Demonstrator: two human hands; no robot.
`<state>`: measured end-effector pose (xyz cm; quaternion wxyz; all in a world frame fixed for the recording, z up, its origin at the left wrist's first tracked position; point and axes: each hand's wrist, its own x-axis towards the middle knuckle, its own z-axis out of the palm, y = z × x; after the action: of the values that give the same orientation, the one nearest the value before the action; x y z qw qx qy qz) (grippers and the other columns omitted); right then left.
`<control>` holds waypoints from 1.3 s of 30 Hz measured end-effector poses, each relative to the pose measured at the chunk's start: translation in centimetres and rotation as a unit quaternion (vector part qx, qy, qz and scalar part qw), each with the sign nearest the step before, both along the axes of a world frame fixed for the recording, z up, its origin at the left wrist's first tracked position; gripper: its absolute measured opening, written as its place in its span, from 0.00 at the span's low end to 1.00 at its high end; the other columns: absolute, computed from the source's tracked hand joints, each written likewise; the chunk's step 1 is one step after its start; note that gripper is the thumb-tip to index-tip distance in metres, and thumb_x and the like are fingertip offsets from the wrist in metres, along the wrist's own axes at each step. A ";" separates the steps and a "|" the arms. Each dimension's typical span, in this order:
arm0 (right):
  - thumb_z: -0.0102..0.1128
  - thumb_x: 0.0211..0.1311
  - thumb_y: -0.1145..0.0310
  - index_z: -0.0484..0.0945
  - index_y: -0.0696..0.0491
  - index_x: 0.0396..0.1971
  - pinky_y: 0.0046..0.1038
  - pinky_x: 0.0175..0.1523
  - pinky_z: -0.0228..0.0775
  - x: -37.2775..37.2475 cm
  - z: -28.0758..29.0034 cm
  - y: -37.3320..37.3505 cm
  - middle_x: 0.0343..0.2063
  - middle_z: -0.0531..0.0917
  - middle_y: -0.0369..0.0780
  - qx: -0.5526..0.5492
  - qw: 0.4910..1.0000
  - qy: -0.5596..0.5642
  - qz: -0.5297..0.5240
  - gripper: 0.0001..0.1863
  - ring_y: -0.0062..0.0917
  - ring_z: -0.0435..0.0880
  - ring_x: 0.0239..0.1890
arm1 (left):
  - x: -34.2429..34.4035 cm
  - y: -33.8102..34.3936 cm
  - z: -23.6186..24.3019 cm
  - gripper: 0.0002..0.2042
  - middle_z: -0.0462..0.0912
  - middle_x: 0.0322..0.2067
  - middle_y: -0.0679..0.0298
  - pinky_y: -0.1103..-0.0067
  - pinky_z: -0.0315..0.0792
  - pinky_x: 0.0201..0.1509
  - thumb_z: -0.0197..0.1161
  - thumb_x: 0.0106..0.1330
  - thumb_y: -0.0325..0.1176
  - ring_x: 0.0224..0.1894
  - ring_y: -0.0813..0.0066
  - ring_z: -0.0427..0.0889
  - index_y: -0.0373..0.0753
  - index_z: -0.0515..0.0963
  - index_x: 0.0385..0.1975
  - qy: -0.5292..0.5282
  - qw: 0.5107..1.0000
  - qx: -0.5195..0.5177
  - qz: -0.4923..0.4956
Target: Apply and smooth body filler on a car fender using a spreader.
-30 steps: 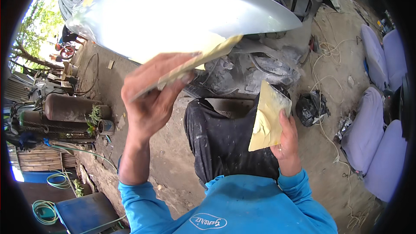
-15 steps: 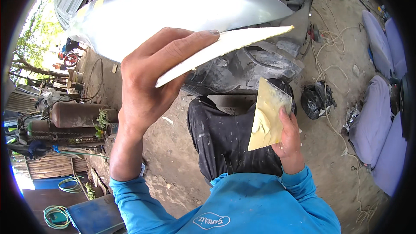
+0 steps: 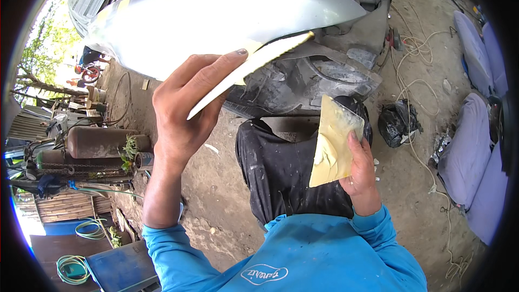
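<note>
My left hand (image 3: 186,103) grips a thin, flat, pale yellow spreader (image 3: 267,59), seen almost edge-on, in front of a curved silver car panel (image 3: 232,2). A pale yellow patch (image 3: 243,46) shows on the panel behind the spreader; whether the two touch, I cannot tell. My right hand (image 3: 359,167) holds a yellowish flat plate (image 3: 335,140) with a thick smear of creamy putty on it, over my dark trouser legs (image 3: 273,167).
Dusty car parts (image 3: 294,78) lie below the panel. Lilac covered seats (image 3: 462,140), a black bag (image 3: 394,121) and tangled cords (image 3: 416,46) are on the right. Gas cylinders (image 3: 102,143), a blue barrel (image 3: 116,265) and hoses (image 3: 92,230) are on the left.
My left hand has swung with the spreader, first up and to the right, then slightly back down and left. My right hand with the putty plate has barely moved.
</note>
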<state>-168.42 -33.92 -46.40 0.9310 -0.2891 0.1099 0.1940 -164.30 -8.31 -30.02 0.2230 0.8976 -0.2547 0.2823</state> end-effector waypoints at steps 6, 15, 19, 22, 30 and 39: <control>0.51 0.72 0.61 0.70 0.56 0.55 0.34 0.55 0.74 -0.2 -0.3 0.0 0.52 0.78 0.40 -0.005 1.000 0.000 0.003 0.19 0.30 0.80 0.52 | -0.7 0.9 -1.7 0.21 0.84 0.36 0.57 0.78 0.77 0.38 0.66 0.53 0.15 0.36 0.68 0.85 0.39 0.82 0.48 0.003 0.999 -0.038 0.018; 0.51 0.72 0.62 0.70 0.56 0.55 0.34 0.55 0.75 -0.3 -0.3 0.0 0.51 0.79 0.40 -0.008 1.000 0.007 -0.008 0.18 0.29 0.80 0.51 | -2.7 2.9 -8.2 0.14 0.84 0.33 0.53 0.80 0.77 0.33 0.65 0.58 0.18 0.32 0.71 0.84 0.31 0.81 0.45 -0.019 0.984 -0.145 0.104; 0.53 0.71 0.61 0.70 0.56 0.54 0.34 0.55 0.75 -0.4 -0.3 0.4 0.51 0.79 0.40 -0.005 1.000 0.015 0.004 0.18 0.29 0.80 0.52 | -5.2 2.9 -13.0 0.09 0.83 0.32 0.53 0.81 0.75 0.30 0.64 0.60 0.19 0.30 0.72 0.83 0.29 0.81 0.40 0.065 0.971 -0.177 0.145; 0.53 0.71 0.61 0.70 0.56 0.54 0.34 0.55 0.75 -0.6 -0.9 0.9 0.51 0.79 0.40 -0.016 0.999 0.030 -0.003 0.18 0.29 0.80 0.52 | -8.1 0.7 -14.2 0.09 0.82 0.33 0.51 0.78 0.76 0.32 0.62 0.59 0.16 0.31 0.68 0.84 0.29 0.80 0.39 0.032 0.966 -0.208 0.149; 0.51 0.71 0.59 0.69 0.57 0.55 0.33 0.52 0.76 -0.7 -0.4 5.1 0.48 0.80 0.42 -0.025 0.998 0.046 0.042 0.20 0.30 0.82 0.48 | -13.0 -5.5 -15.9 0.16 0.77 0.47 0.45 0.60 0.70 0.61 0.61 0.63 0.22 0.55 0.50 0.76 0.35 0.73 0.51 0.047 0.896 -0.442 0.003; 0.51 0.71 0.63 0.70 0.59 0.54 0.32 0.50 0.77 0.4 2.0 5.7 0.47 0.80 0.43 -0.053 0.998 -0.033 0.028 0.18 0.31 0.83 0.47 | -14.8 0.2 -16.3 0.31 0.69 0.57 0.48 0.65 0.68 0.62 0.55 0.51 0.17 0.61 0.49 0.68 0.45 0.72 0.59 0.227 0.952 -0.155 0.136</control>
<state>-168.04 -28.18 -44.39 0.9116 -0.3475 0.0810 0.2043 -179.10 -8.13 -46.34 0.3709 0.9184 -0.0256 0.1354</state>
